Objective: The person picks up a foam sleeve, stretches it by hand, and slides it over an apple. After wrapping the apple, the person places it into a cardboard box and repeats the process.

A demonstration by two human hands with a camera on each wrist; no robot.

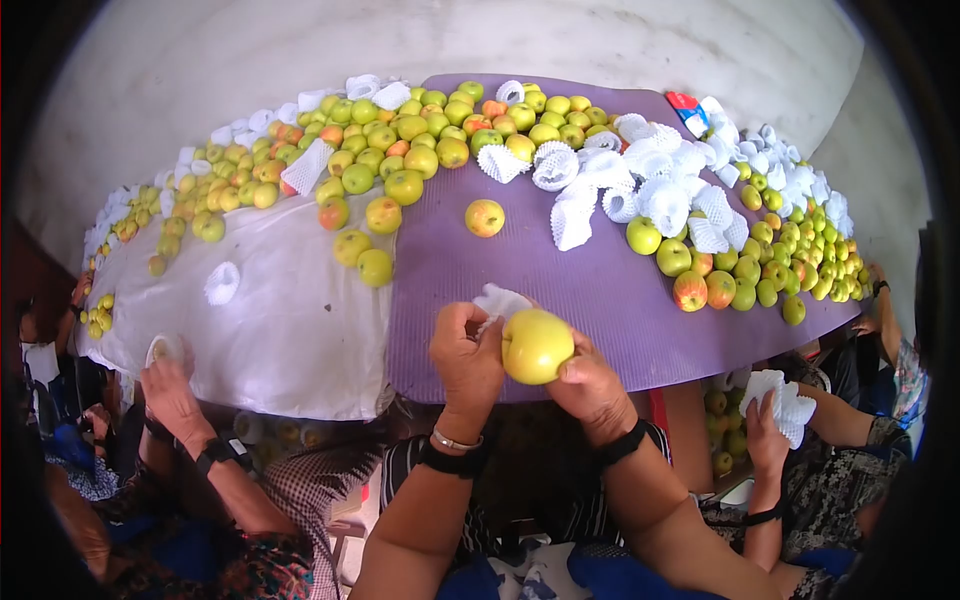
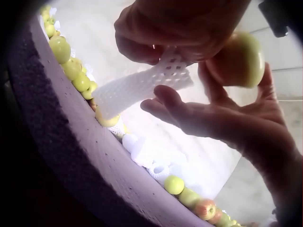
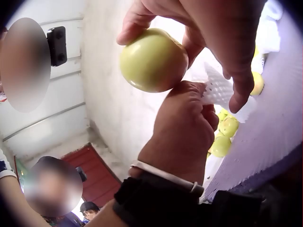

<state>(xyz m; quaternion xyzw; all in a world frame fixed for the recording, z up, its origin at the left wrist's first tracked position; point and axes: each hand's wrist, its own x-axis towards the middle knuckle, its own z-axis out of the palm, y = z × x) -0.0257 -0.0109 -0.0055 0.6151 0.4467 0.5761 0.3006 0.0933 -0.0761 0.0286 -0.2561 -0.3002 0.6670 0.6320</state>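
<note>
My right hand [image 1: 597,392] holds a yellow-green apple [image 1: 538,346] between thumb and fingers above the table's near edge. Beside it, my left hand [image 1: 466,368] pinches a white foam net sleeve [image 1: 499,300]. The left wrist view shows the sleeve [image 2: 135,90] stretched out long and narrow below the left hand [image 2: 177,28], with the apple [image 2: 239,61] outside it. In the right wrist view the apple [image 3: 154,61] sits just above the left fist [image 3: 187,111]. The far part of the sleeve is hidden behind the hands in the head view.
Piled apples [image 1: 375,150] line the back of the purple mat [image 1: 470,280], with a heap of foam sleeves [image 1: 660,175] at right. One apple [image 1: 484,218] lies alone mid-mat. Other people's hands work at left [image 1: 175,395] and right [image 1: 768,440], the right one holding a sleeve.
</note>
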